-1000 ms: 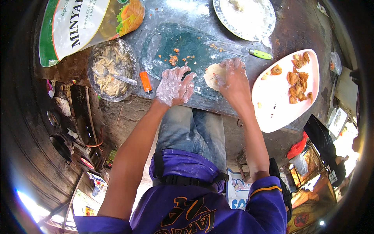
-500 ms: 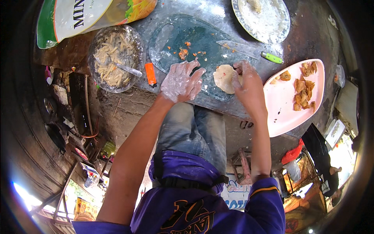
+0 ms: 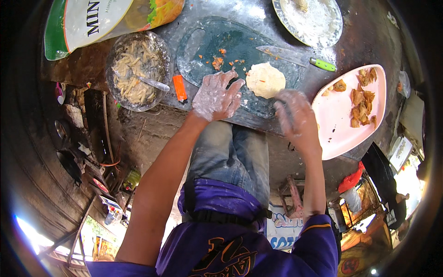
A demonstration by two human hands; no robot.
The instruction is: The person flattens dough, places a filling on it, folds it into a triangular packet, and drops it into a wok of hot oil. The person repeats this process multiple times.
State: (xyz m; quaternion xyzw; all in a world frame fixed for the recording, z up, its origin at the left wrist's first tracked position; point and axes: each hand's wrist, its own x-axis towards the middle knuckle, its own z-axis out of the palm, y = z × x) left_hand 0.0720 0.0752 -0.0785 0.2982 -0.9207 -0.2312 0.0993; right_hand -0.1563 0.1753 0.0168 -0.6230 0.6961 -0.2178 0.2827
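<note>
A round, flat piece of dough (image 3: 266,82), pale with small orange bits in it, lies on the dark green cutting board (image 3: 191,60). My right hand (image 3: 297,119), dusted with flour, is just to the dough's lower right, its fingers bent and apart, holding nothing. Thickly floured, my left hand (image 3: 217,97) is open with spread fingers at the near edge of the board, left of the dough. Chopped orange scraps (image 3: 218,63) are scattered on the board beyond both hands. A knife with a green handle (image 3: 323,64) rests across the board's right side.
At the left stands a bowl (image 3: 110,69) of pale floury strips with a spoon (image 3: 154,83). Beside it lies an orange object (image 3: 179,87). A pink tray (image 3: 334,115) with browned fried pieces is at the right. A floury plate (image 3: 318,23) and a large plastic pouch (image 3: 110,21) are farther back.
My right hand has let go of the dough and drawn back toward the lower right. The dough, earlier tilted in its fingers, now lies flat on the board. My left hand has barely moved.
</note>
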